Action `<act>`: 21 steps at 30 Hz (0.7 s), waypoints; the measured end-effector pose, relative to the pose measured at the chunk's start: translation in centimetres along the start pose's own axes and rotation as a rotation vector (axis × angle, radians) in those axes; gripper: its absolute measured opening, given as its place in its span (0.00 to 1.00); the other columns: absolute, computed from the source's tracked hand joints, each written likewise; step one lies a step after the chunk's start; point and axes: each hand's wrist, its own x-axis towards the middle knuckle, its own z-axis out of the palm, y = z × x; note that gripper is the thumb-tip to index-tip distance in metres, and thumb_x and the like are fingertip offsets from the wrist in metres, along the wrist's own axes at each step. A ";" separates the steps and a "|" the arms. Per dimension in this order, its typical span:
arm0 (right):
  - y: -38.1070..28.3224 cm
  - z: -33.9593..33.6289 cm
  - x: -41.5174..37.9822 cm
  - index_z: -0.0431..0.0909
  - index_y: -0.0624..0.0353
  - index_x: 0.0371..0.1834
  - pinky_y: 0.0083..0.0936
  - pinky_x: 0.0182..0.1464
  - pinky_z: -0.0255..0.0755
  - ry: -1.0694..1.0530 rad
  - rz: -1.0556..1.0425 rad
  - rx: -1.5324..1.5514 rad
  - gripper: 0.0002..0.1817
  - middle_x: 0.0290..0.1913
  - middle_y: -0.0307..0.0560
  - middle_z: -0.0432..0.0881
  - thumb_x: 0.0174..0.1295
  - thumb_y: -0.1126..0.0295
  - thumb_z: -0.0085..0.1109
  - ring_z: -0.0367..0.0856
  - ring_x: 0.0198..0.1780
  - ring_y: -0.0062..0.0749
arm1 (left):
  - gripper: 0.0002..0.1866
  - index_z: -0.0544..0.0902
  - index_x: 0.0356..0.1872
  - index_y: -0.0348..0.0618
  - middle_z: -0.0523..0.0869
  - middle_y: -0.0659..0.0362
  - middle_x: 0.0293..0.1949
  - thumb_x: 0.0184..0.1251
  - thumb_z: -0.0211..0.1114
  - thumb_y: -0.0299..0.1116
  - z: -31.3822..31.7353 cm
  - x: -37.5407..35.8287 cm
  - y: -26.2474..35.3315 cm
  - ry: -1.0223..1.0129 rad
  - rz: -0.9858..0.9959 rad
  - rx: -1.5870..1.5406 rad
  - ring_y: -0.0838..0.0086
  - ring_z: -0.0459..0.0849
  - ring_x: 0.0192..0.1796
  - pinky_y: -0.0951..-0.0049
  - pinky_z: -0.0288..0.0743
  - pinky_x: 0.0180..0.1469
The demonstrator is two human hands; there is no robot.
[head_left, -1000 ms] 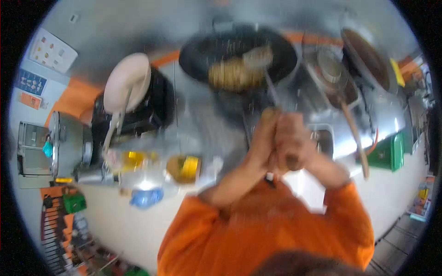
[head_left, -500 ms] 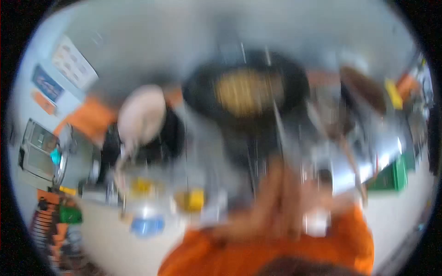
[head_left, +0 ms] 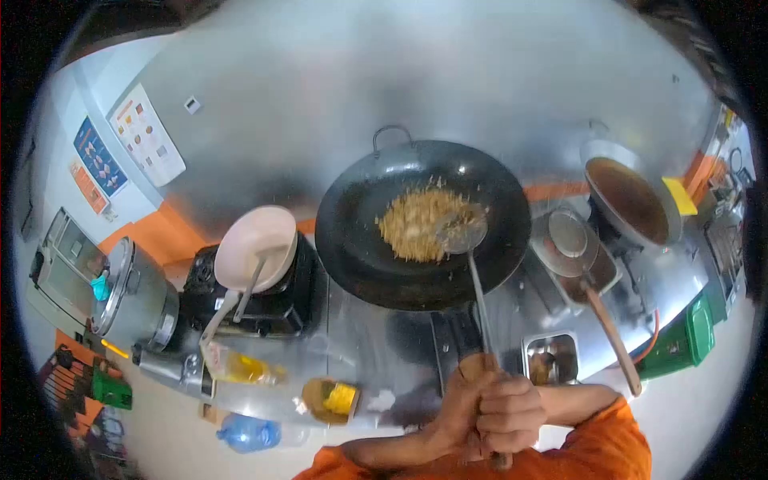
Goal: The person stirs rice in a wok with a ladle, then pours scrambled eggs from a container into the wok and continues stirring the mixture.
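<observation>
A large black wok [head_left: 368, 280] holds a heap of browned, fried-looking food [head_left: 416, 218], perhaps noodles or shreds. The round metal head of a long-handled ladle [head_left: 478, 292] rests in the right side of that food. Its shaft slopes down toward me over the wok's near rim. My left hand [head_left: 460, 404] and my right hand [head_left: 512, 412] are closed together around the handle, the right pressed against the left. The handle's butt sticks out below them.
Left stands a pink pan [head_left: 226, 260] on a black stove [head_left: 300, 308], beside a steel pot [head_left: 152, 296]. An oil bottle [head_left: 244, 368] and a brown bowl [head_left: 318, 400] sit nearer me. Right are a wooden-handled strainer [head_left: 612, 332] and a pan of brown liquid [head_left: 628, 192].
The earlier view is heavily blurred and now is sharp. The wok and counter sit lower in view. Both hands appear near the handle in each frame.
</observation>
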 end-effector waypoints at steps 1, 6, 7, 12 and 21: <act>0.0 1.1 -0.8 0.81 0.58 0.44 0.30 0.44 0.76 0.004 -0.006 0.015 0.12 0.41 0.45 0.82 0.61 0.65 0.62 0.79 0.43 0.34 | 0.12 0.73 0.34 0.49 0.71 0.68 0.28 0.75 0.57 0.44 -1.3 -1.2 -0.9 0.023 0.011 -0.017 0.85 0.73 0.27 0.80 0.69 0.26; -0.3 1.0 -1.7 0.81 0.58 0.45 0.29 0.43 0.76 -0.016 -0.033 0.056 0.12 0.42 0.44 0.82 0.62 0.65 0.62 0.79 0.44 0.34 | 0.13 0.72 0.34 0.49 0.70 0.69 0.27 0.76 0.57 0.44 -2.3 -1.8 -1.4 0.048 -0.019 -0.076 0.85 0.72 0.26 0.80 0.69 0.26; 0.7 0.9 -2.0 0.81 0.58 0.45 0.28 0.43 0.76 -0.010 -0.035 0.042 0.12 0.42 0.44 0.82 0.62 0.65 0.61 0.79 0.44 0.34 | 0.13 0.72 0.34 0.49 0.70 0.69 0.27 0.76 0.57 0.44 -2.8 -1.4 -2.6 0.032 -0.030 -0.047 0.85 0.72 0.25 0.80 0.69 0.26; 2.9 -0.2 -3.3 0.82 0.58 0.46 0.27 0.43 0.76 -0.015 -0.045 0.060 0.12 0.43 0.44 0.82 0.63 0.64 0.61 0.79 0.45 0.33 | 0.13 0.72 0.33 0.50 0.69 0.69 0.27 0.76 0.57 0.45 -4.6 1.9 -3.3 0.049 -0.142 -0.139 0.85 0.71 0.24 0.80 0.68 0.25; 0.6 2.3 2.7 0.81 0.60 0.45 0.33 0.41 0.75 -0.119 -0.005 0.011 0.13 0.40 0.44 0.82 0.64 0.64 0.59 0.80 0.41 0.35 | 0.14 0.70 0.32 0.50 0.68 0.70 0.25 0.76 0.57 0.46 -2.4 -1.0 2.0 -0.004 -0.158 -0.165 0.86 0.69 0.23 0.80 0.67 0.24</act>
